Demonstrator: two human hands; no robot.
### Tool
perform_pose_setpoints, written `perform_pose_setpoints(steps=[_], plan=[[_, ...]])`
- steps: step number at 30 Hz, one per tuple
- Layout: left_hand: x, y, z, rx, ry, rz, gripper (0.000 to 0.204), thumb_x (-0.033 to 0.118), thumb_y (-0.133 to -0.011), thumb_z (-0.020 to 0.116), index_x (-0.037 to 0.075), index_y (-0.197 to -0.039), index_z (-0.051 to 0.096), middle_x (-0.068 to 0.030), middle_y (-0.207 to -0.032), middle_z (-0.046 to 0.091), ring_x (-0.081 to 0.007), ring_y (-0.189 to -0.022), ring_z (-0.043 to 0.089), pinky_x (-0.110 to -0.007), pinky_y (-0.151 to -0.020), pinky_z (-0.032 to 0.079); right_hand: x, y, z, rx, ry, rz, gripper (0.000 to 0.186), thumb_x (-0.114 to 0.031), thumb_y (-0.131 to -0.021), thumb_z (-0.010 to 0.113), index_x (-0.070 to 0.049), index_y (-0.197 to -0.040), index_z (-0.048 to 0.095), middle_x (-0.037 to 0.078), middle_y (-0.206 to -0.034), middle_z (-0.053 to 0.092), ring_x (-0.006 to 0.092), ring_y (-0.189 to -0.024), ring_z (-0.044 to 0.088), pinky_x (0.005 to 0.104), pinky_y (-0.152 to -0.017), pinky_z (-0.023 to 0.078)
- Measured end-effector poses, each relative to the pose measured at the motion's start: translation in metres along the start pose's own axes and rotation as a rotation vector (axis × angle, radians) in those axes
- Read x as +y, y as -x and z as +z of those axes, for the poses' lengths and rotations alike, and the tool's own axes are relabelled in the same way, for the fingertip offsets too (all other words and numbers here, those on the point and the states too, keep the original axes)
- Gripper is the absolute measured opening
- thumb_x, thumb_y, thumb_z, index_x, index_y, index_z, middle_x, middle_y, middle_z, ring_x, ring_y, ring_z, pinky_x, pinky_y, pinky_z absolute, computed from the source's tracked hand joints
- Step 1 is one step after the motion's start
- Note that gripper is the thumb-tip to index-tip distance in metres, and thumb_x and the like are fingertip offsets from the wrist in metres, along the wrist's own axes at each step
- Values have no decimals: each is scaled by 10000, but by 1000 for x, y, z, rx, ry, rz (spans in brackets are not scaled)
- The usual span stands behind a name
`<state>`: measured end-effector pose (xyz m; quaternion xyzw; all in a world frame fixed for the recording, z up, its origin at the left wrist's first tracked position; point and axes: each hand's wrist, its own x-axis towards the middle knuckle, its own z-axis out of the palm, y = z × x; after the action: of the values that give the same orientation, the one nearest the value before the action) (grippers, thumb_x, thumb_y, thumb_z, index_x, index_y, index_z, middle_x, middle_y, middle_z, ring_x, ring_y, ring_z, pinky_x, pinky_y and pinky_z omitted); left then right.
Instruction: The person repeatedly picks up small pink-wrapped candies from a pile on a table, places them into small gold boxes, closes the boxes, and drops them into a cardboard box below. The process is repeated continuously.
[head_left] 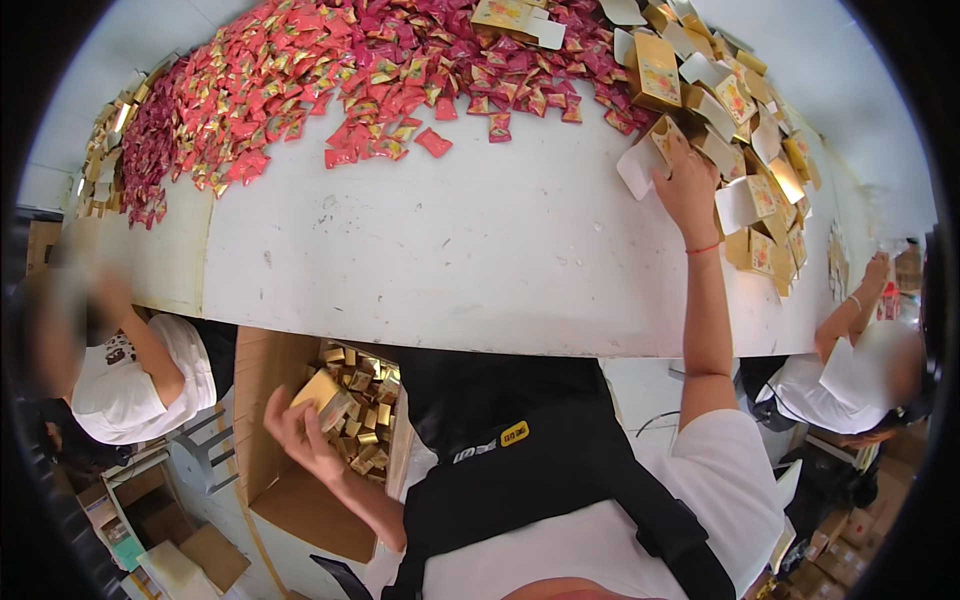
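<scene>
At the table's right, my right hand [687, 182] has its fingers closed around a gold carton [655, 148] with printed decoration. That carton's white inner flap stands out to the left. My left hand [303, 440] is low on the left, above a large cardboard box [275, 490]. A small gold carton [325, 393] sits at its fingertips; the fingers partly hide the contact. Inside the cardboard box lie several similar gold cartons [365, 440].
Small pink and dark red wrapped packets [300, 60] are heaped along the table's [450, 250] far side. Gold cartons with lifted flaps [760, 190] pile up at the right. One person [140, 380] sits at the left, another [850, 370] at the right. A grey stool [200, 450] stands lower left.
</scene>
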<state>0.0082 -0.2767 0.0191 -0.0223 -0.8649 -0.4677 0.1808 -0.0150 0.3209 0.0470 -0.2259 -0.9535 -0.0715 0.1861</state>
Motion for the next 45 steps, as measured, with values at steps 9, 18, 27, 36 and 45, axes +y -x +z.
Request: perform_pose_setpoints(steps=[9, 18, 27, 36, 45], plan=[[96, -43, 102, -394, 7, 402, 828, 262, -675, 877, 78, -1390, 501, -175, -1448, 424, -358, -1346, 372, -486, -1090, 317, -128, 29, -34, -190, -960, -635, 524, 169, -715, 523, -91, -1134, 701, 101, -1148, 686, 278, -1103, 631, 346, -943, 510], [66, -74, 153, -548, 257, 202, 1016, 194, -586, 939, 39, -1425, 386, -123, -1269, 506, -252, -1141, 523, -365, -974, 447, -238, -22, 5, -442, -1461, -629, 430, -202, -832, 675, -34, -1219, 592, 132, -1225, 594, 256, -1219, 524, 369, -1055, 383], [37, -64, 166, -260, 582, -44, 1028, 175, -595, 940, 51, -1427, 347, -97, -1298, 451, -232, -1195, 456, -381, -1017, 402, -298, -41, 64, -26, -755, -540, 198, -141, -809, 639, -58, -972, 565, 110, -1013, 561, 305, -982, 517, 409, -869, 400], [26, -58, 168, -268, 697, -67, 1120, 270, -588, 952, 73, -1467, 287, -91, -1330, 407, -232, -1204, 434, -391, -1020, 397, -164, 12, 8, 56, -539, -524, 523, -205, -845, 644, -60, -1326, 498, 144, -1389, 461, 366, -1338, 359, 488, -1095, 262], [26, -59, 171, -266, 682, -62, 1193, 453, -556, 943, 54, -1467, 285, -95, -1327, 393, -239, -1222, 421, -406, -1021, 394, -148, -4, 37, -74, -697, -345, 903, -568, -736, 755, -161, -1460, 401, 153, -1480, 382, 362, -1319, 365, 499, -1105, 254]])
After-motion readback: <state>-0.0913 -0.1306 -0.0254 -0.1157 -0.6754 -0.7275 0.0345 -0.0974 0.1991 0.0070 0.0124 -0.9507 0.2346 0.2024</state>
